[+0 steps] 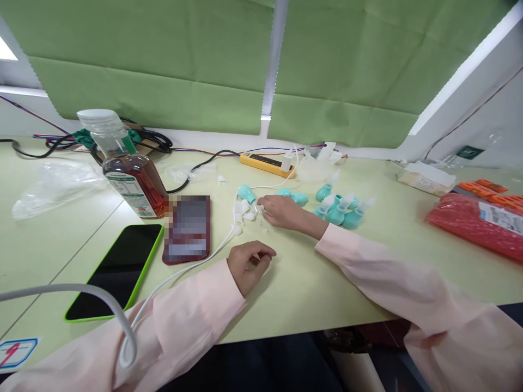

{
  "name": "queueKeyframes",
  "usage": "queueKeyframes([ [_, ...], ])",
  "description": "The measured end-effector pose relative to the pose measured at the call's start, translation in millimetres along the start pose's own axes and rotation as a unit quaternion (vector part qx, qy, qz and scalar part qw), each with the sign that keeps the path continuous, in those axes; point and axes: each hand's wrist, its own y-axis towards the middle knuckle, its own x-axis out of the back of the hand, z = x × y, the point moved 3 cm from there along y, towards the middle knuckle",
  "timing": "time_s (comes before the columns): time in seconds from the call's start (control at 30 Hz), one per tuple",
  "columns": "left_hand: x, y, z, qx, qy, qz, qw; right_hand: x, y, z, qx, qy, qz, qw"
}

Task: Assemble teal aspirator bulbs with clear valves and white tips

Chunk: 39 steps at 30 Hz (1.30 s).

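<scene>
My right hand (281,211) reaches into a small pile, its fingertips closed at a small clear plastic piece (257,209). White plastic pieces (247,211) lie just left of those fingertips, and a teal rubber bulb (246,193) rests behind them. Nearer to me, my left hand (250,265) hovers low at the table, fingers curled and thumb close to the index tip, nothing visible in it. Beyond and right of my right hand are several teal bulbs (337,211), some with translucent white nozzles (346,198).
A white cable (220,246) runs past my left forearm. Left of it are a blurred red-cased phone (207,228), a green-edged phone (118,267) and a bottle of amber liquid (137,185). A yellow power strip (265,164) lies behind; a red package (469,220) sits right.
</scene>
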Motion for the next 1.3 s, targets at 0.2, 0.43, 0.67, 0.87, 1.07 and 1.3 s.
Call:
queueKeyframes([
  [0.2,0.6,0.0,-1.5,0.001,0.002,-0.007,1.000,-0.5,7.5,-14.3,-0.040,0.009,0.016,0.999],
  [0.43,-0.6,-0.7,-1.6,-0.001,0.002,-0.009,1.000,-3.4,12.0,-19.6,-0.085,0.013,-0.004,0.996],
  [0.67,-0.6,-1.2,-2.1,0.002,0.001,-0.006,1.000,3.4,7.4,-13.3,-0.071,0.075,-0.012,0.995],
  [0.87,-1.9,-1.4,-1.9,-0.001,0.008,-0.006,1.000,-1.0,0.6,0.6,-0.009,0.193,0.009,0.981],
  [1.07,7.1,2.8,-1.8,0.046,-0.006,-0.062,0.997,0.3,-7.6,5.6,0.005,0.295,-0.010,0.956],
  [1.3,14.8,8.6,6.9,0.070,-0.046,-0.104,0.991,-10.1,-54.1,26.5,-0.157,0.724,0.054,0.669],
])
